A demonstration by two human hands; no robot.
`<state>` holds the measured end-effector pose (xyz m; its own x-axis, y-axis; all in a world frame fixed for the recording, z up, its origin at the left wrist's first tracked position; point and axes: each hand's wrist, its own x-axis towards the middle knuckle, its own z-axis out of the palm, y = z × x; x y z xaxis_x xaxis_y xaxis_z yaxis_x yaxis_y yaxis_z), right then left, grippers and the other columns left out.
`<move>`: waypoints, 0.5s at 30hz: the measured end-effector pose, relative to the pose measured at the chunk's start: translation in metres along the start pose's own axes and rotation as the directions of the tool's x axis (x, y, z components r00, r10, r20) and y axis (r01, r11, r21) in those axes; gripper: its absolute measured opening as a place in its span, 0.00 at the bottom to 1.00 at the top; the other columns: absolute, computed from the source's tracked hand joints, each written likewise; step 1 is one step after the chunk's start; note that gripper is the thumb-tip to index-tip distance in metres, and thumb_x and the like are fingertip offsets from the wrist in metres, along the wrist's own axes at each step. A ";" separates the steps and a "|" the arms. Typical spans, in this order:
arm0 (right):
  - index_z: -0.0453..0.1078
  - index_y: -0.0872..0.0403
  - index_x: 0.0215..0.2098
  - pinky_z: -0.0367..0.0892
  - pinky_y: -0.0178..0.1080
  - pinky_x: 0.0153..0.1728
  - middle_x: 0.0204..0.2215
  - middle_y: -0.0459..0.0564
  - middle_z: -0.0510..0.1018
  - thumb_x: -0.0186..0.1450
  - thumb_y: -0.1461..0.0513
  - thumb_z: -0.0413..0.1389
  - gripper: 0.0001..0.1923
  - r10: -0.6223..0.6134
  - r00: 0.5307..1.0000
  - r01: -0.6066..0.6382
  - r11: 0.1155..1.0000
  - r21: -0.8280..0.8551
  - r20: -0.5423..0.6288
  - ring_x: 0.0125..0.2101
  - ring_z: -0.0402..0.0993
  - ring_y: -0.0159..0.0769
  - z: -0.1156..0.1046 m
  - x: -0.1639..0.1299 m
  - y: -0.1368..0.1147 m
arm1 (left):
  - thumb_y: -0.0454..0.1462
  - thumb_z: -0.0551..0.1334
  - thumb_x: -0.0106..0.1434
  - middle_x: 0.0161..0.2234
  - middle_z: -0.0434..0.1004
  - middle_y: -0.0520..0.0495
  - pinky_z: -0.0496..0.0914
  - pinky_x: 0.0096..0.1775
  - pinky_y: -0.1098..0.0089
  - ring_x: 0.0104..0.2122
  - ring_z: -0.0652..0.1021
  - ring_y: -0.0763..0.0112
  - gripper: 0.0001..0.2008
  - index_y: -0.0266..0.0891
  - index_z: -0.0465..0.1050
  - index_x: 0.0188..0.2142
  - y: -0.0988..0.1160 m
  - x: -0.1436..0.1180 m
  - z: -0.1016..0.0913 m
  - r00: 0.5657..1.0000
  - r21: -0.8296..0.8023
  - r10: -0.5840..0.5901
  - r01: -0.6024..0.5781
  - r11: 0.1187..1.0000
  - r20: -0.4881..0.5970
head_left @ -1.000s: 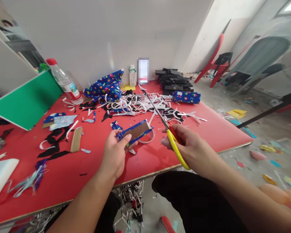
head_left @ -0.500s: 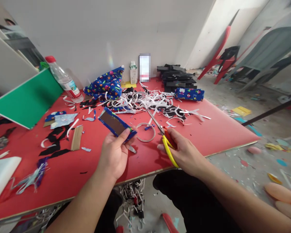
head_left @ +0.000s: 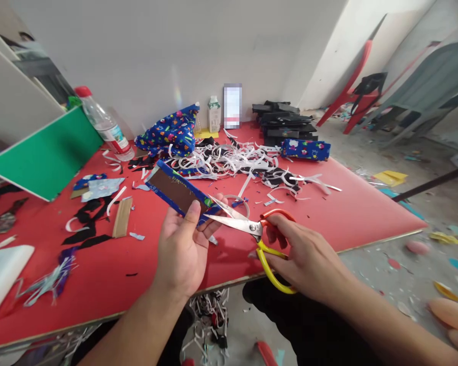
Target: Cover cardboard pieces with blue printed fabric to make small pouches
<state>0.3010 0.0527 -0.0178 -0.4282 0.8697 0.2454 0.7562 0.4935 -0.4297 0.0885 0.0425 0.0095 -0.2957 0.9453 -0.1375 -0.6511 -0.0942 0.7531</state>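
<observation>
Left hand (head_left: pixel 181 244) grips our fabric-wrapped cardboard strip (head_left: pixel 177 190) above the desk (head_left: pixel 328 203); at three o'clock, right hand (head_left: pixel 305 254) clasps open scissors (head_left: pixel 244 226), whose blades could nick our thumb.

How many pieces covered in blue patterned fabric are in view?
3: a brown-centred flat piece in the left hand, a bundle near the wall, a roll beside black stacks. Scraps may hide more.
</observation>
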 end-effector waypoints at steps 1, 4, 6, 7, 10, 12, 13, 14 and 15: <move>0.65 0.50 0.44 0.65 0.36 0.27 0.30 0.46 0.78 0.65 0.58 0.58 0.11 -0.003 1.000 0.002 1.000 -0.017 -0.015 0.25 0.75 0.37 0.000 0.000 -0.001 | 0.36 0.73 0.63 0.44 0.87 0.44 0.81 0.42 0.67 0.44 0.87 0.61 0.14 0.41 0.75 0.46 0.000 -0.001 0.001 1.000 -0.001 0.005 -0.005 1.000 -0.003; 0.65 0.50 0.42 0.65 0.36 0.26 0.28 0.45 0.78 0.66 0.56 0.58 0.10 -0.023 0.998 0.021 0.998 -0.058 -0.050 0.23 0.75 0.36 0.002 -0.001 -0.002 | 0.36 0.74 0.62 0.46 0.87 0.43 0.81 0.45 0.66 0.50 0.85 0.57 0.17 0.41 0.74 0.48 -0.001 -0.002 0.002 1.000 0.010 0.011 -0.011 1.000 -0.002; 0.65 0.50 0.43 0.64 0.36 0.25 0.27 0.45 0.79 0.67 0.54 0.58 0.11 -0.055 0.995 0.045 0.993 -0.110 -0.083 0.21 0.75 0.36 0.003 -0.002 -0.002 | 0.37 0.74 0.62 0.46 0.87 0.43 0.81 0.46 0.65 0.51 0.85 0.56 0.17 0.42 0.74 0.49 -0.001 -0.003 0.002 1.000 0.015 0.014 -0.014 1.000 -0.010; 0.66 0.50 0.43 0.62 0.36 0.24 0.26 0.45 0.79 0.68 0.53 0.57 0.11 -0.074 0.992 0.059 0.987 -0.146 -0.105 0.20 0.74 0.36 0.003 -0.003 -0.001 | 0.37 0.73 0.62 0.46 0.87 0.43 0.80 0.46 0.65 0.51 0.85 0.56 0.17 0.42 0.74 0.49 -0.002 -0.003 0.002 1.000 0.010 0.016 -0.016 1.000 -0.019; 0.68 0.51 0.43 0.60 0.37 0.22 0.23 0.45 0.78 0.72 0.50 0.54 0.14 -0.133 0.979 0.091 0.964 -0.249 -0.156 0.19 0.74 0.37 0.004 -0.005 0.001 | 0.36 0.72 0.64 0.46 0.87 0.45 0.80 0.47 0.64 0.49 0.86 0.59 0.16 0.42 0.73 0.49 -0.003 -0.002 0.002 0.999 -0.015 0.015 -0.016 1.000 -0.042; 0.69 0.52 0.44 0.60 0.37 0.23 0.23 0.46 0.79 0.74 0.49 0.52 0.16 -0.172 0.968 0.112 0.948 -0.299 -0.181 0.20 0.76 0.38 0.005 -0.006 0.003 | 0.36 0.72 0.64 0.46 0.87 0.47 0.80 0.48 0.63 0.47 0.86 0.60 0.15 0.44 0.73 0.49 -0.003 -0.002 0.002 0.999 -0.024 0.016 -0.018 1.000 -0.043; 0.70 0.52 0.44 0.61 0.38 0.23 0.23 0.46 0.80 0.75 0.48 0.50 0.17 -0.193 0.962 0.123 0.939 -0.322 -0.195 0.20 0.77 0.39 0.005 -0.006 0.003 | 0.35 0.71 0.64 0.45 0.87 0.47 0.80 0.48 0.62 0.47 0.86 0.60 0.15 0.44 0.73 0.49 -0.004 -0.002 0.001 0.999 -0.026 0.013 -0.015 1.000 -0.044; 0.70 0.53 0.43 0.61 0.38 0.23 0.23 0.47 0.80 0.76 0.47 0.49 0.19 -0.212 0.955 0.132 0.930 -0.343 -0.207 0.21 0.78 0.39 0.005 -0.006 0.003 | 0.35 0.71 0.64 0.44 0.87 0.47 0.80 0.48 0.61 0.46 0.87 0.60 0.15 0.44 0.72 0.48 -0.004 -0.001 0.001 0.999 -0.029 0.007 -0.009 1.000 -0.051; 0.70 0.53 0.43 0.61 0.38 0.23 0.24 0.47 0.80 0.77 0.46 0.48 0.21 -0.228 0.949 0.139 0.923 -0.360 -0.218 0.21 0.78 0.39 0.005 -0.006 0.003 | 0.35 0.71 0.64 0.43 0.87 0.47 0.80 0.48 0.60 0.46 0.87 0.59 0.14 0.44 0.72 0.48 -0.004 -0.001 0.002 0.998 -0.033 -0.003 0.001 0.999 -0.060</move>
<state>0.3036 0.0495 -0.0246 -0.4707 0.7123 0.5206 0.8161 0.5757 -0.0498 0.0926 0.0424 0.0076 -0.3357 0.9250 -0.1782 -0.6737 -0.1035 0.7317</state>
